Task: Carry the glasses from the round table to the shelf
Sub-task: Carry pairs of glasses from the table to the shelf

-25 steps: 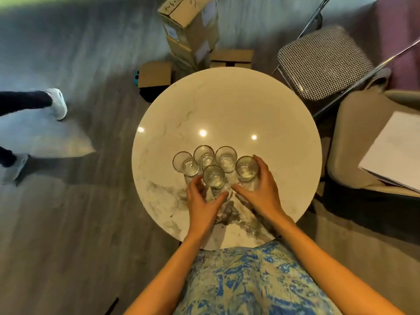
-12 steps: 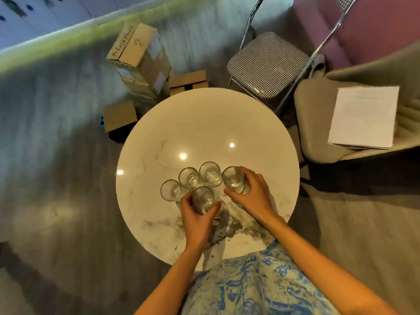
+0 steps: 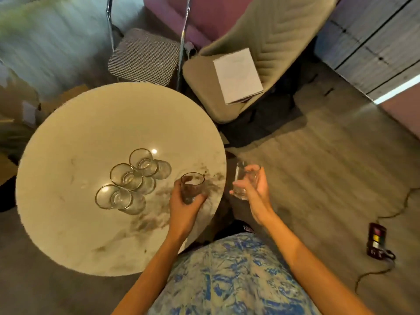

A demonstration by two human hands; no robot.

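Three clear glasses with gold rims stand in a row on the round marble table: a far one, a middle one and a near one. My left hand grips a fourth glass, lifted above the table's right edge. My right hand grips a fifth glass out over the floor, just right of the table. No shelf is in view.
A checked folding chair stands behind the table. A beige armchair with a white booklet on its seat is at the back right. A power strip with its cable lies on the floor at right. Cardboard boxes sit at left.
Both hands have lifted a glass each off the table and swung right. The view has turned right, so the table now lies to the left. Three glasses stay on the table.
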